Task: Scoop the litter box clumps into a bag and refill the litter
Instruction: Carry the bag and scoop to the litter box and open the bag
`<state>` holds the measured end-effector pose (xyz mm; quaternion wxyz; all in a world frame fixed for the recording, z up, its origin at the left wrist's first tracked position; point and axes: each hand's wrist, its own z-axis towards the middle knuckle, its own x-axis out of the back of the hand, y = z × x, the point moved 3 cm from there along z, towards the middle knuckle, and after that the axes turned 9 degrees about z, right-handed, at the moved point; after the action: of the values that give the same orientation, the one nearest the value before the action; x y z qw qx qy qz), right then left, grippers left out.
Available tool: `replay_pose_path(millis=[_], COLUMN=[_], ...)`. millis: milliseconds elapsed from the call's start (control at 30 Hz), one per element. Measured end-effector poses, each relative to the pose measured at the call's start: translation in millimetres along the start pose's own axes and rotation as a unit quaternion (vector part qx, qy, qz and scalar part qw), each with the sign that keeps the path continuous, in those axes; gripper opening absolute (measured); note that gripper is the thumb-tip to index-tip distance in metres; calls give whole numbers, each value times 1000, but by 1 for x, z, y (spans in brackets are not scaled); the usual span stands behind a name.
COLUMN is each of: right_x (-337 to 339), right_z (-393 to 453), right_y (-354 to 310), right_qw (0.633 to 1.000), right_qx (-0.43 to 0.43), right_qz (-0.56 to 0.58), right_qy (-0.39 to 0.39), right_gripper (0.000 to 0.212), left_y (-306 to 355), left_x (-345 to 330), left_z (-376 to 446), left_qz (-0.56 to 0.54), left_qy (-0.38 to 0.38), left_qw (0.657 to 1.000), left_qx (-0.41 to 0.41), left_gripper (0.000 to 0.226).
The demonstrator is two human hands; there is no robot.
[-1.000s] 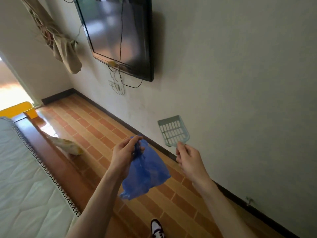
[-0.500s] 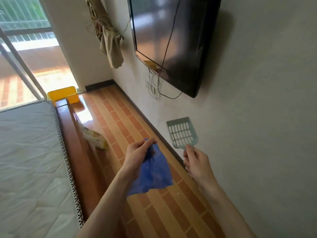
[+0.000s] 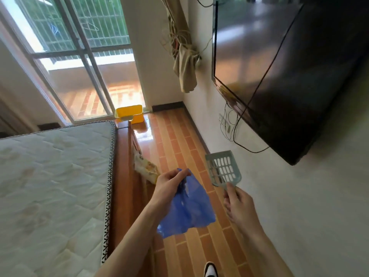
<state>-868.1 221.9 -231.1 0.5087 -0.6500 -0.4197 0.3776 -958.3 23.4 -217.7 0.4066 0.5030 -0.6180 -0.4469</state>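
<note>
Brick-patterned floor (image 3: 179,140) runs ahead of us between the bed frame and the wall, toward a glass door at the far end. Our left hand (image 3: 169,188) pinches the gathered top of a blue plastic bag (image 3: 187,210), which hangs limp and closed below the fingers. Our right hand (image 3: 237,204) is curled round the handle of a pale green slotted scoop (image 3: 223,168), its head raised and, as far as we can tell, empty. A yellow litter box (image 3: 129,114) sits at the far end of the floor, beside the glass door and just past the corner of the mattress (image 3: 52,166); its contents are too small to make out. A patterned sack (image 3: 146,168), possibly the refill litter, leans against the bed frame near the left hand. A television (image 3: 289,72) hangs on the wall to our right with cables dangling under it. We judge the step in hand to be carrying the tools to the box, with no scooping begun. To do it well we should walk the strip without brushing the cables or the sack, crouch close to the box, and open the bag's mouth wide, set low beside the rim, so clumps drop straight in.
</note>
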Motion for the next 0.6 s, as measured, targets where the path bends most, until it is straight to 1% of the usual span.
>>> replay_pose_path(millis=[167,267,367,533,600], right_x=[-19,-39,-60,-98,-117], right_z=[90,138,180,256,288], right_y=[-14,-26,-39,-59,-65], right_qw=[999,997,994,990,990], right_qx=[-16,-30,-34,-44,-45], right_qz=[-9,-7,-6,-5,3], right_qy=[-36,-68,-102,-132,-136], right_gripper=[43,42,41,39,38], left_y=[21,38,55,81,86], left_x=[8,17,29,55,68], left_z=[67,105,138,202,231], left_qz=[0,11,15,5,0], left_qy=[51,83,96,123,132], left_qw=[999,996,995,992,990], left_qx=[-6,-9,-9,-38,-47], left_gripper=[39,28,31,31,38])
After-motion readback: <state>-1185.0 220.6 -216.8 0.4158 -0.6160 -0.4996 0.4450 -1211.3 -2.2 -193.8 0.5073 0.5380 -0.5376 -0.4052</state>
